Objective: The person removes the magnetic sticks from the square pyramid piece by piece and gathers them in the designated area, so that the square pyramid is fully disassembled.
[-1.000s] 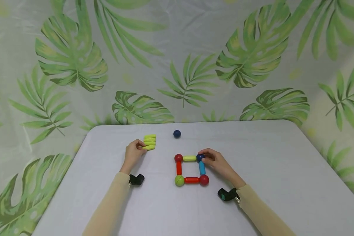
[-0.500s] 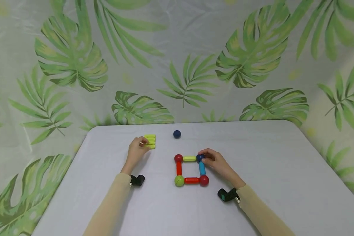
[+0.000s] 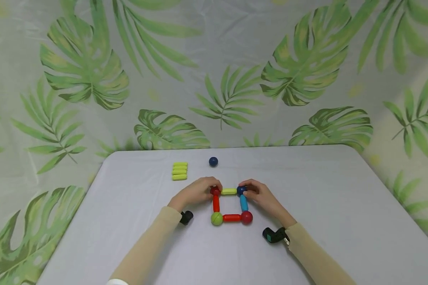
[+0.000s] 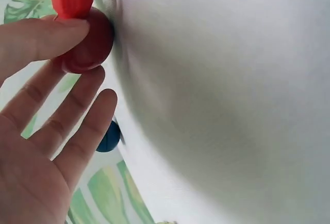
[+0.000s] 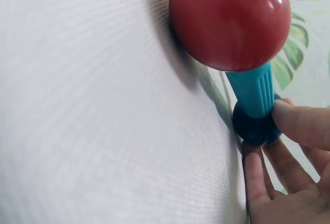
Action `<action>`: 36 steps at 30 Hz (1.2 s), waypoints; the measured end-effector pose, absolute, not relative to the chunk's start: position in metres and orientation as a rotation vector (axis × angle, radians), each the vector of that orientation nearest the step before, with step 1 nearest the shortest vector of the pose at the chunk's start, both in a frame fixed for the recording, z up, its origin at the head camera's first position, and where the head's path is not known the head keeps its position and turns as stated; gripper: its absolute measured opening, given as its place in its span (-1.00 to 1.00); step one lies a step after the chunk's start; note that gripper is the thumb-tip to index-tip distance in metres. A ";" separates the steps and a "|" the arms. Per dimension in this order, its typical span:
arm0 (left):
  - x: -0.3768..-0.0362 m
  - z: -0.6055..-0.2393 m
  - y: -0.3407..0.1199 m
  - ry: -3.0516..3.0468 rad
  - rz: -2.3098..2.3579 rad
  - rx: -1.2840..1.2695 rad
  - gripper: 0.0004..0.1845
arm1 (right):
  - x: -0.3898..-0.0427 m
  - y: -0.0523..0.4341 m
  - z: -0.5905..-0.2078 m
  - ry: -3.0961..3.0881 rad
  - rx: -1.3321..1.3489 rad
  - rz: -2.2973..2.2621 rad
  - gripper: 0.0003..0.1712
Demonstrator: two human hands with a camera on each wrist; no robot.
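Note:
A square of rods and balls lies on the white table. My left hand (image 3: pixel 199 190) pinches the red ball (image 4: pixel 99 41) at its far left corner, thumb on one side and fingers on the other. At the far right corner, my right hand (image 3: pixel 262 196) grips a dark blue ball (image 5: pixel 251 127) between thumb and fingers. A yellow-green rod (image 3: pixel 229 191) joins these two balls. Down the right side runs a light blue rod (image 3: pixel 244 203) to another red ball (image 3: pixel 247 217). Red rods (image 3: pixel 232 218) form the left and near sides, meeting at a green ball (image 3: pixel 216 218).
Several yellow-green rods (image 3: pixel 180 171) lie side by side beyond the left hand. A loose dark blue ball (image 3: pixel 213 161) sits near the far edge of the table (image 3: pixel 306 178). A leaf-patterned cloth (image 3: pixel 228 99) hangs behind.
My left hand has left the yellow-green rods, now lying in a neat stack, and moved right to take hold of the square's far left red ball. The right hand stays on the blue ball.

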State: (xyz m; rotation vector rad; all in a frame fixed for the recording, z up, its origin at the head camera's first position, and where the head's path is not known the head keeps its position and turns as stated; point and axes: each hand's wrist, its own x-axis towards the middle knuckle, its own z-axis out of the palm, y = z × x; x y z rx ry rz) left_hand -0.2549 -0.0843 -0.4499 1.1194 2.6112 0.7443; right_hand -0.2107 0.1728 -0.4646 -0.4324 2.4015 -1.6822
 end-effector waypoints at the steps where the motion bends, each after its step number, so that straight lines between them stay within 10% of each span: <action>1: -0.255 -0.449 -0.083 2.629 0.700 1.142 -0.70 | -0.208 0.172 -0.460 2.404 -0.432 -1.680 -0.69; 20: -0.307 -0.466 -0.085 2.739 1.794 0.274 -0.65 | -0.205 0.171 -0.454 2.377 -0.439 -1.702 -0.68; 36: -0.329 -0.475 -0.079 2.824 1.657 0.212 -0.61 | -0.206 0.170 -0.455 2.379 -0.424 -1.700 -0.67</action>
